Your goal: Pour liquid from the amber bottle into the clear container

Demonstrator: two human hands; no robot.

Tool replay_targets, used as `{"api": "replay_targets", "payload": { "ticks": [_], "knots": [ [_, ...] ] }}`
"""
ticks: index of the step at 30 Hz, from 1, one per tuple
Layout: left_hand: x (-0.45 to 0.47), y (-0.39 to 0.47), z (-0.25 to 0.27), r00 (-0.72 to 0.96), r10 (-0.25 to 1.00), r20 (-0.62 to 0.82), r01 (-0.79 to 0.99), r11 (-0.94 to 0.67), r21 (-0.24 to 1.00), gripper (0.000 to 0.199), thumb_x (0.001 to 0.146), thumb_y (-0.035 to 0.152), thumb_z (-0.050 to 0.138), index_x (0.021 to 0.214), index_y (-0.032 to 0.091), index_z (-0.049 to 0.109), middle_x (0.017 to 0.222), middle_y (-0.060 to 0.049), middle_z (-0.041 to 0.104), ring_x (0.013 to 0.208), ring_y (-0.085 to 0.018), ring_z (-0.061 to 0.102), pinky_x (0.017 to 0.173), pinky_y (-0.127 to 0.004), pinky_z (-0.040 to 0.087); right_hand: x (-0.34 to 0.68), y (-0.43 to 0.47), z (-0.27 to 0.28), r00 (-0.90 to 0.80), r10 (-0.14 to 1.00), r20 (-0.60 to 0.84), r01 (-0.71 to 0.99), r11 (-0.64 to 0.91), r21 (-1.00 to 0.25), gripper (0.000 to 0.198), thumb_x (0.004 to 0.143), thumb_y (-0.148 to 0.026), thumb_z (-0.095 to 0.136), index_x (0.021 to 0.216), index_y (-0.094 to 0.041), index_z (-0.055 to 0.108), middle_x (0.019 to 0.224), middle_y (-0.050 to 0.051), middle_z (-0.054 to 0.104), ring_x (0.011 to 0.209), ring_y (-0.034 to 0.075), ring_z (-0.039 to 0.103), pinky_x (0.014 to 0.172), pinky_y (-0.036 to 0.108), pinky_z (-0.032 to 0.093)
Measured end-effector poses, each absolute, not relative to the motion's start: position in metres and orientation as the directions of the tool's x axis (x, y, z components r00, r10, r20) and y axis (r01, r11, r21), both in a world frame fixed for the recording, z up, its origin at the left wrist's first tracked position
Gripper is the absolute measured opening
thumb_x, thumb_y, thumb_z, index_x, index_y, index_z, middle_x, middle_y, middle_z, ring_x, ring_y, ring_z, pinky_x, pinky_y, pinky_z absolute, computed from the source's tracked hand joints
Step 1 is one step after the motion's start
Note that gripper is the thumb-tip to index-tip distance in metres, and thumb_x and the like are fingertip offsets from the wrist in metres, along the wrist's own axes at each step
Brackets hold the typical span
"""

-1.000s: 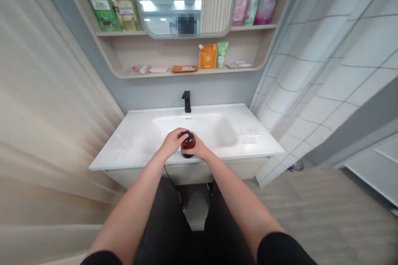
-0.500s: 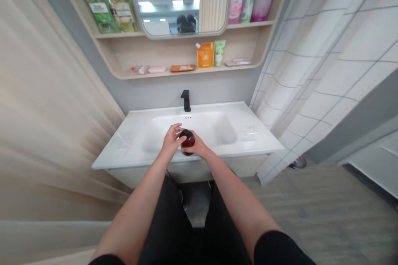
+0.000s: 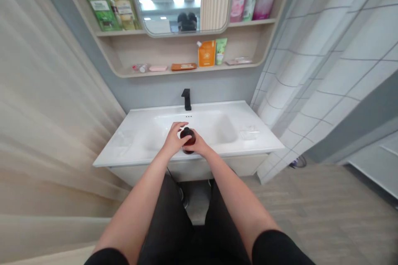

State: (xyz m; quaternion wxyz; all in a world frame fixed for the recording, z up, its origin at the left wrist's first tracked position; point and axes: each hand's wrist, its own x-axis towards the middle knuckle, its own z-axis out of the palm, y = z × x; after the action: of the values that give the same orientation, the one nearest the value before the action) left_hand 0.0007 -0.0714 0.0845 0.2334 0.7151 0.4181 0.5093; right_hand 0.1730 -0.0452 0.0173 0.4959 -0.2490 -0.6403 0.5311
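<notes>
Since the earlier frames, the fingers of the left hand [image 3: 173, 140] have been lifted from the far side of the amber bottle [image 3: 190, 141] and arched apart; its thumb is left lying across the bottle's front. The black cap [image 3: 186, 128] has thereby been brought more plainly into view, while the bottle itself has barely been shifted. The support, it is judged, is now borne chiefly by the right hand [image 3: 199, 143], which is closed around the bottle's side, with its thumb laid across the front. The left hand is held wide, in a loose C; whether firm pressure is applied by its thumb cannot be told.

The bottle is held upright or nearly so over the near rim of the white basin [image 3: 214, 127], directly at six o'clock from the matte black faucet [image 3: 187, 100]. Its body is rounded, glossy and reddish-brown; whether glass or plastic is used cannot be told. The basin is moulded with soft corners into a smooth, glossy countertop [image 3: 107, 153], on which a clear, hard-edged dish [image 3: 249, 132] is placed toward three o'clock. Toward twelve o'clock, on a pale wood-toned shelf [image 3: 168, 73], a flexible orange spout pouch [image 3: 207, 54] is stood beside a flattened green tube [image 3: 220, 51]. Toward nine o'clock, soft vertical folds are formed by a cream fabric curtain [image 3: 46, 112].
</notes>
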Motion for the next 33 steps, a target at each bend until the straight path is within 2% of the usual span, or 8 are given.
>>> {"api": "replay_targets", "payload": {
  "ticks": [4, 9, 16, 20, 23, 26, 29, 33],
  "knots": [
    [0.001, -0.074, 0.092, 0.174, 0.854, 0.490, 0.399, -0.516, 0.758, 0.049, 0.086, 0.018, 0.079, 0.135, 0.027, 0.073, 0.139, -0.010, 0.071, 0.131, -0.028, 0.069, 0.116, -0.050, 0.056, 0.174, -0.045, 0.016, -0.393, 0.846, 0.361, -0.185, 0.312, -0.932, 0.084, 0.064, -0.031, 0.098, 0.139, -0.025, 0.061, 0.137, 0.008, 0.072, 0.125, 0.031, 0.069, 0.113, 0.048, 0.054],
    [0.001, -0.074, 0.097, 0.171, 0.838, 0.518, 0.439, -0.535, 0.722, 0.049, 0.083, 0.016, 0.082, 0.131, 0.026, 0.076, 0.136, -0.010, 0.070, 0.126, -0.026, 0.071, 0.108, -0.045, 0.061, 0.174, -0.045, 0.016, -0.390, 0.848, 0.360, -0.184, 0.311, -0.932, 0.082, 0.065, -0.031, 0.097, 0.139, -0.024, 0.061, 0.135, 0.007, 0.073, 0.123, 0.030, 0.069, 0.113, 0.049, 0.054],
    [0.002, -0.077, 0.110, 0.199, 0.815, 0.544, 0.536, -0.556, 0.636, 0.023, 0.093, 0.015, 0.072, 0.112, 0.025, 0.083, 0.117, -0.006, 0.080, 0.112, -0.024, 0.075, 0.108, -0.044, 0.060, 0.173, -0.042, 0.013, -0.381, 0.847, 0.370, -0.165, 0.332, -0.929, 0.085, 0.062, -0.029, 0.097, 0.139, -0.024, 0.061, 0.131, 0.006, 0.074, 0.118, 0.029, 0.070, 0.112, 0.048, 0.054],
    [0.000, -0.077, 0.124, 0.054, 0.796, 0.603, 0.569, -0.521, 0.636, 0.020, 0.092, 0.022, 0.077, 0.110, 0.025, 0.082, 0.114, -0.006, 0.081, 0.099, -0.023, 0.073, 0.094, -0.040, 0.062, 0.174, -0.043, 0.012, -0.371, 0.866, 0.335, -0.147, 0.301, -0.942, 0.092, 0.060, -0.032, 0.100, 0.142, -0.025, 0.059, 0.130, 0.006, 0.074, 0.117, 0.029, 0.071, 0.113, 0.049, 0.053],
    [-0.011, -0.084, 0.132, -0.065, 0.813, 0.579, 0.533, -0.462, 0.709, 0.021, 0.089, 0.032, 0.081, 0.108, 0.024, 0.080, 0.108, -0.006, 0.082, 0.089, -0.021, 0.072, 0.088, -0.038, 0.062, 0.176, -0.045, 0.015, -0.360, 0.872, 0.333, -0.107, 0.316, -0.943, 0.093, 0.059, -0.034, 0.101, 0.142, -0.025, 0.060, 0.135, 0.008, 0.072, 0.122, 0.030, 0.069, 0.116, 0.050, 0.051],
    [-0.044, -0.104, 0.128, -0.180, 0.835, 0.521, 0.428, -0.410, 0.805, 0.031, 0.085, 0.043, 0.084, 0.106, 0.022, 0.077, 0.107, -0.007, 0.082, 0.092, -0.021, 0.075, 0.090, -0.037, 0.063, 0.176, -0.046, 0.017, -0.351, 0.881, 0.317, -0.076, 0.310, -0.948, 0.094, 0.058, -0.035, 0.101, 0.142, -0.024, 0.061, 0.135, 0.007, 0.072, 0.123, 0.031, 0.069, 0.117, 0.049, 0.050],
    [-0.102, -0.133, 0.107, -0.373, 0.812, 0.450, 0.426, -0.281, 0.860, 0.042, 0.078, 0.050, 0.088, 0.106, 0.021, 0.076, 0.105, -0.008, 0.082, 0.089, -0.022, 0.076, 0.086, -0.036, 0.063, 0.177, -0.046, 0.017, -0.356, 0.885, 0.301, -0.082, 0.292, -0.953, 0.094, 0.059, -0.035, 0.101, 0.143, -0.024, 0.061, 0.134, 0.007, 0.073, 0.124, 0.030, 0.069, 0.117, 0.048, 0.051],
    [-0.202, -0.167, 0.074, -0.577, 0.754, 0.315, 0.490, 0.010, 0.872, 0.051, 0.075, 0.055, 0.085, 0.113, 0.021, 0.078, 0.091, -0.005, 0.080, 0.081, -0.024, 0.076, 0.075, -0.035, 0.062, 0.177, -0.048, 0.018, -0.365, 0.886, 0.285, -0.086, 0.272, -0.958, 0.092, 0.059, -0.033, 0.102, 0.141, -0.024, 0.062, 0.134, 0.008, 0.074, 0.123, 0.031, 0.070, 0.116, 0.048, 0.051]
  ]
}}
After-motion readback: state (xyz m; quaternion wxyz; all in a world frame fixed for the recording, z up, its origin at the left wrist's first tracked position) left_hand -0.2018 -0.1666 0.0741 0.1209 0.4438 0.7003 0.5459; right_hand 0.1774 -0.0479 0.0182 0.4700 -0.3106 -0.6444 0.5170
